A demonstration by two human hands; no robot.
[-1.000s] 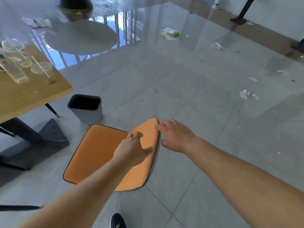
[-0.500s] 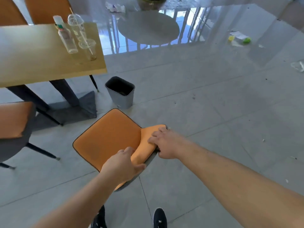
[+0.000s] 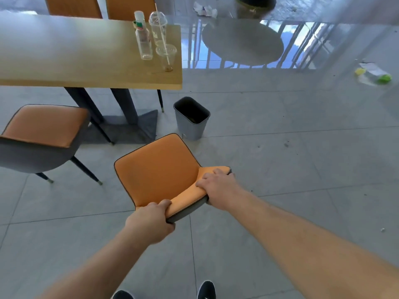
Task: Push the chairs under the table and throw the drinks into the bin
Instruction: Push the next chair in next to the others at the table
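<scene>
An orange chair (image 3: 157, 169) with a grey shell stands on the tiled floor in front of me, its seat facing the wooden table (image 3: 75, 59). My left hand (image 3: 151, 221) grips the near end of its backrest top, and my right hand (image 3: 218, 186) grips the far end. A clear plastic bottle (image 3: 143, 38), a tall domed cup with a straw (image 3: 158, 28) and a shorter cup with a straw (image 3: 167, 57) stand near the table's right end. A grey bin (image 3: 191, 118) stands open on the floor, just beyond the chair and right of the table.
A second orange chair (image 3: 43, 130) stands at the left, pulled out from the table. Two more chair backs (image 3: 101, 6) show behind the table. Litter (image 3: 374, 75) lies on the floor at the far right and crumpled paper (image 3: 204, 9) at the top. My shoes (image 3: 206, 290) are at the bottom edge.
My view has swung left, bringing the table, drinks and second chair into sight. Both hands went from resting on the backrest to gripping its top edge, and the chair has turned toward the table.
</scene>
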